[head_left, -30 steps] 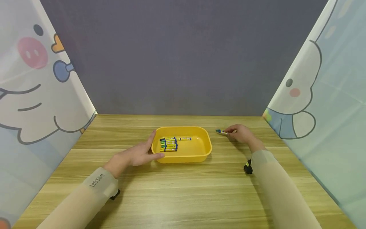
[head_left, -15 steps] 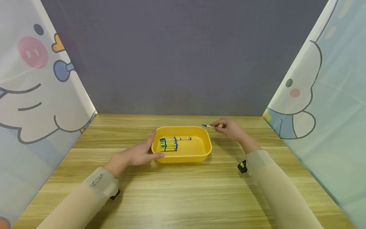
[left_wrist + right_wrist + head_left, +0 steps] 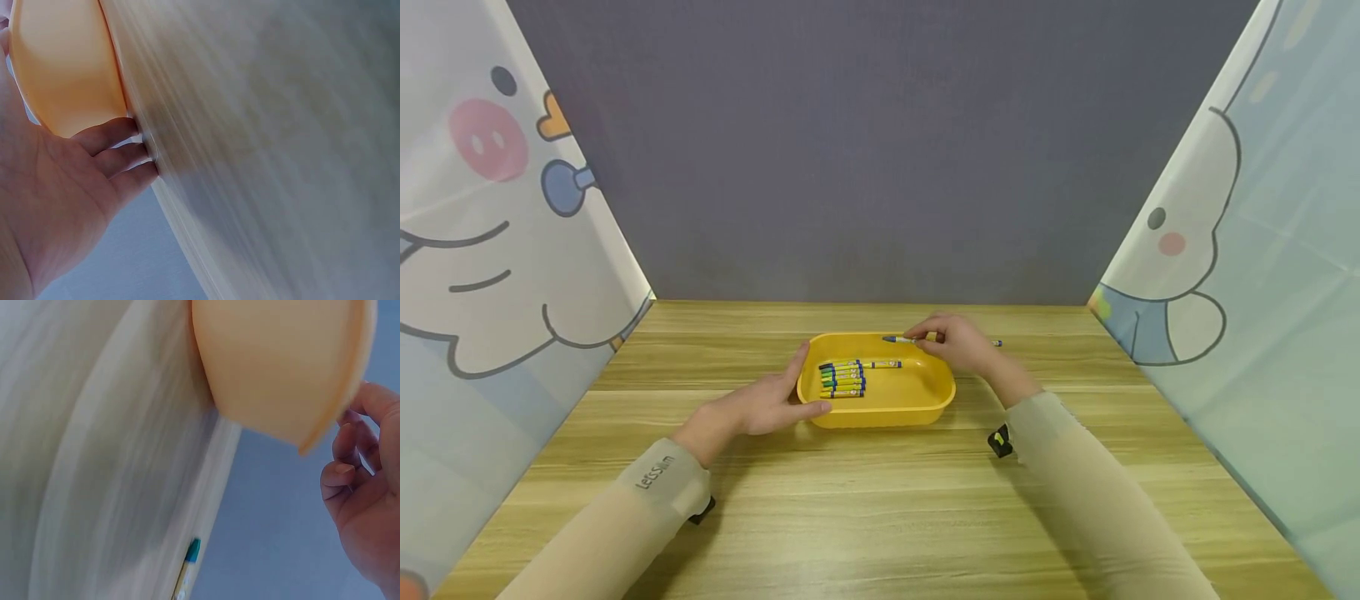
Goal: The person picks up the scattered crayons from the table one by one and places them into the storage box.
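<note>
A yellow plastic tray [image 3: 891, 417] lies on the table. Along its left end rests my left hand [image 3: 767, 404], with thumb and fingers spread and fairly straight against the rim and outer wall. Inside the tray, several crayons [image 3: 844, 380] in yellow wrappers lie side by side at the left; a single crayon [image 3: 883, 364] lies to their right. My right hand [image 3: 958, 342] is over the tray's back right corner. Between thumb and fingertips it pinches a blue-tipped crayon [image 3: 895, 339], which hangs over the back rim. In the right wrist view the held crayon is hidden.
Partly behind my right hand, another crayon [image 3: 997, 343] lies on the table; its teal tip [image 3: 194, 550] shows in the right wrist view. A dark grey panel [image 3: 880, 150] stands at the back of the wooden table [image 3: 850, 517]. Printed cartoon sheets [image 3: 1210, 250] flank both sides.
My right hand has lifted a crayon from the table right of the tray and carried it left, over the tray's back rim. The left hand and tray have stayed put.
</note>
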`<control>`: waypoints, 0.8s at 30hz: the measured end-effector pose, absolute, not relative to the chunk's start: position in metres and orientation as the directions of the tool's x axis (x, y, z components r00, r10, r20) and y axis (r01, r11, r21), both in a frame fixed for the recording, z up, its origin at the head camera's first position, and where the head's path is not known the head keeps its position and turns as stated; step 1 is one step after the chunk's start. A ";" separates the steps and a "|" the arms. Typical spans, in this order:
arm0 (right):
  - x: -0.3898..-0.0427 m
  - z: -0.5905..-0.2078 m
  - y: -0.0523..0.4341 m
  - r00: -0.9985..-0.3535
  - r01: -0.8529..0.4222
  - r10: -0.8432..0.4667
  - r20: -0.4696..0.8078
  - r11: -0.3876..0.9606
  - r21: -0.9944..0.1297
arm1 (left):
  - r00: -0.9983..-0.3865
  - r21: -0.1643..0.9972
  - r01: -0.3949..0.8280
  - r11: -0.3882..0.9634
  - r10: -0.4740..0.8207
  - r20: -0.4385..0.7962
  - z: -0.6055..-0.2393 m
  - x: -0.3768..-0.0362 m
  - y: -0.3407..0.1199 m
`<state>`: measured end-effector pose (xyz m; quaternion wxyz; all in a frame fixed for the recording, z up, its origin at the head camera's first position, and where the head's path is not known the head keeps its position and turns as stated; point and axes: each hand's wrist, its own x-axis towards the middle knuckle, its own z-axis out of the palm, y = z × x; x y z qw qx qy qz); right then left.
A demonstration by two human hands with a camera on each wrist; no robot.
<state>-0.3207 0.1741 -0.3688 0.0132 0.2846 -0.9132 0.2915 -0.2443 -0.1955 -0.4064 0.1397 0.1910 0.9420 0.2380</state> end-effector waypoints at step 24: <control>-0.325 -0.396 0.132 -0.821 -0.554 -0.555 0.133 0.720 -0.418 | -0.884 0.513 0.298 0.805 0.435 -0.170 -0.409 -0.244 -0.196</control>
